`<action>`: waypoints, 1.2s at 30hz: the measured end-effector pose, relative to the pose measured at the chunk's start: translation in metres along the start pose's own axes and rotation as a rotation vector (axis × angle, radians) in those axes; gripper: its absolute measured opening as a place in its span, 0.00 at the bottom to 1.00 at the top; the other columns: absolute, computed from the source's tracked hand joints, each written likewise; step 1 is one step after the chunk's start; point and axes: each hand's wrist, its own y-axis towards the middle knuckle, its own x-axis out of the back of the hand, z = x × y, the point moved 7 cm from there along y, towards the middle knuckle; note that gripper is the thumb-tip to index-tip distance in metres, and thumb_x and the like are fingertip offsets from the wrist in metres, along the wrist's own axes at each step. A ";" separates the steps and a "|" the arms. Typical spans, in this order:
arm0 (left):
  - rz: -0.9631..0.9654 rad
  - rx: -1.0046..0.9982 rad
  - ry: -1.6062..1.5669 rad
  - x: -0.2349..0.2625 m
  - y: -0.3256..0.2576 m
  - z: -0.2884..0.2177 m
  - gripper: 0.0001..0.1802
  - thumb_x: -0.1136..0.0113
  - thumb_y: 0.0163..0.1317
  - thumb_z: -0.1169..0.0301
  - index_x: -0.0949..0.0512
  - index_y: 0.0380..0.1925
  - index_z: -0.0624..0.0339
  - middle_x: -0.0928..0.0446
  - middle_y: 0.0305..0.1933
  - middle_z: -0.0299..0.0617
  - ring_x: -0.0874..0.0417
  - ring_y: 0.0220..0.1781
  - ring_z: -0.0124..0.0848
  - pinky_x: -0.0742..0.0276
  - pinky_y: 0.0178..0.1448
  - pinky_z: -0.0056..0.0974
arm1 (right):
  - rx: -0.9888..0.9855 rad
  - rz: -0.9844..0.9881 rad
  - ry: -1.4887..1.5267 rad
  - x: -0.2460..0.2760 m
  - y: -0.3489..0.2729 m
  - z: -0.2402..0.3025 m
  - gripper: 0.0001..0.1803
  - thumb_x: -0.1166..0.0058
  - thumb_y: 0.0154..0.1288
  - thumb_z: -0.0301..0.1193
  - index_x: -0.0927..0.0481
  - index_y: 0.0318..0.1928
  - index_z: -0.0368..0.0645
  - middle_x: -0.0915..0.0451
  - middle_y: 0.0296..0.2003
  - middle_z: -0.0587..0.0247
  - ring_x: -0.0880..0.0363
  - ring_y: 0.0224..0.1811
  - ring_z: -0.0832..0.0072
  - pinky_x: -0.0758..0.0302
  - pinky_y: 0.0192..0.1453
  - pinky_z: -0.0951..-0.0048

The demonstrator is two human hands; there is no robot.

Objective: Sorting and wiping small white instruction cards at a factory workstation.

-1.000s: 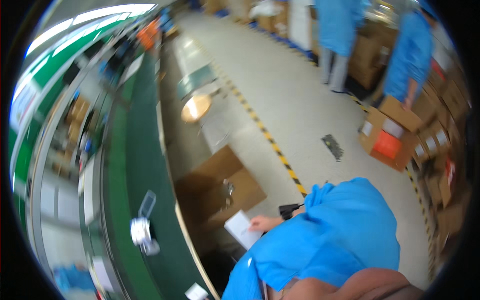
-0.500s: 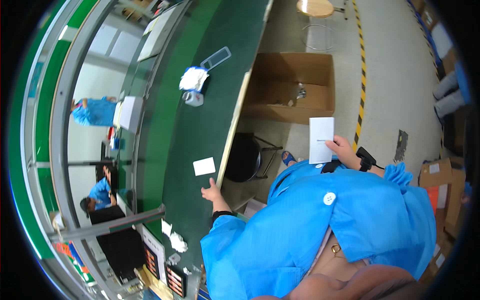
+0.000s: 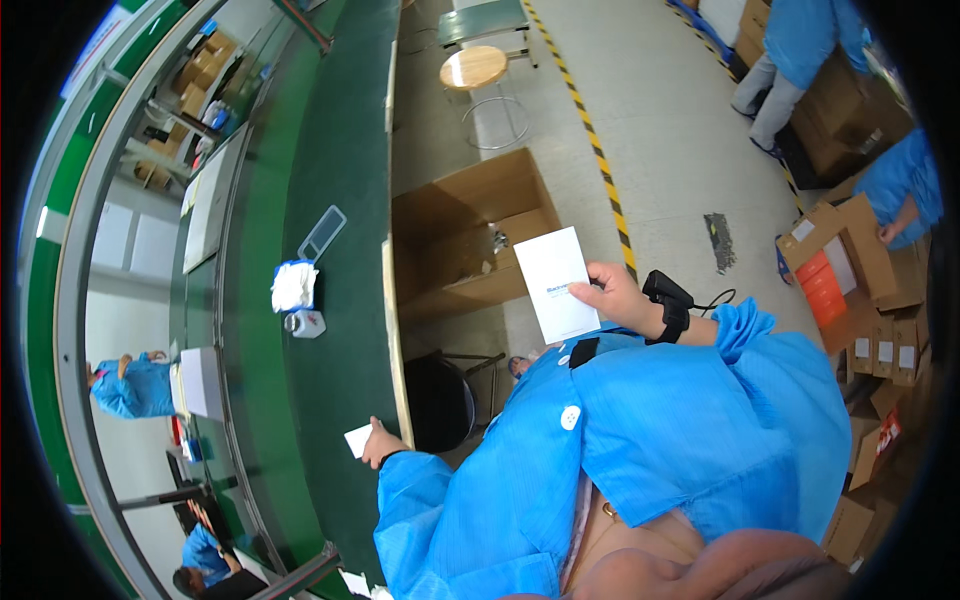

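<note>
The right grip pinches the white booklet at its 3 o'clock edge. Judged light, semi-stiff and smooth; hold by the edges. At 8 o'clock, the left grip meets the white card over the counter; closure cannot be told.

White card: partly covered by the left hand
Black stool: partly hidden by the green bench
Far-right co-worker: head cut off above

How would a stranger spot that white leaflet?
Right of the long green bench sits an open cardboard box. Beside it in view, the right hand holds the white leaflet, which looks larger than the card at the left hand and shows blue print.
</note>
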 end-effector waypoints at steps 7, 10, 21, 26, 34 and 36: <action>0.006 -0.684 0.584 0.034 -0.059 -0.049 0.35 0.50 0.54 0.67 0.50 0.60 0.28 0.23 0.28 0.39 0.20 0.28 0.36 0.29 0.26 0.40 | 0.084 -0.006 0.088 0.027 -0.015 0.005 0.15 0.51 0.59 0.33 0.26 0.42 0.34 0.22 0.34 0.63 0.28 0.36 0.82 0.30 0.40 0.77; -0.338 -0.449 -0.179 0.006 -0.017 -0.027 0.25 0.43 0.52 0.61 0.32 0.49 0.57 0.22 0.31 0.49 0.21 0.33 0.42 0.26 0.35 0.43 | 0.087 -0.002 -0.008 0.033 -0.013 -0.008 0.15 0.50 0.59 0.34 0.26 0.41 0.34 0.22 0.35 0.63 0.28 0.37 0.83 0.30 0.41 0.77; 0.665 -0.985 -0.868 -0.013 -0.399 -0.266 0.17 0.45 0.56 0.66 0.29 0.32 0.73 0.25 0.30 0.51 0.24 0.32 0.33 0.29 0.36 0.37 | -0.069 0.050 0.087 0.086 -0.063 -0.039 0.19 0.52 0.60 0.37 0.28 0.45 0.35 0.23 0.35 0.62 0.29 0.37 0.81 0.32 0.43 0.76; 1.477 -1.053 -1.020 0.016 -0.534 -0.296 0.09 0.53 0.60 0.74 0.31 0.38 0.68 0.25 0.36 0.45 0.24 0.35 0.28 0.28 0.40 0.32 | -0.235 -0.115 0.155 0.121 -0.093 -0.077 0.23 0.54 0.60 0.40 0.30 0.47 0.32 0.26 0.43 0.53 0.29 0.44 0.71 0.34 0.50 0.70; 1.687 -1.332 -0.828 0.034 -0.623 -0.340 0.11 0.56 0.60 0.78 0.37 0.43 0.68 0.29 0.42 0.46 0.27 0.42 0.28 0.31 0.47 0.31 | -0.129 -0.521 -0.014 0.194 -0.091 -0.104 0.19 0.54 0.61 0.35 0.29 0.47 0.32 0.36 0.50 0.56 0.35 0.52 0.70 0.38 0.54 0.72; 1.615 -1.526 -0.757 0.020 -0.632 -0.364 0.15 0.55 0.59 0.77 0.38 0.47 0.67 0.29 0.44 0.47 0.28 0.44 0.29 0.33 0.50 0.33 | -0.072 -0.611 -0.034 0.214 -0.084 -0.107 0.19 0.53 0.60 0.34 0.30 0.48 0.33 0.33 0.49 0.57 0.34 0.52 0.71 0.38 0.55 0.71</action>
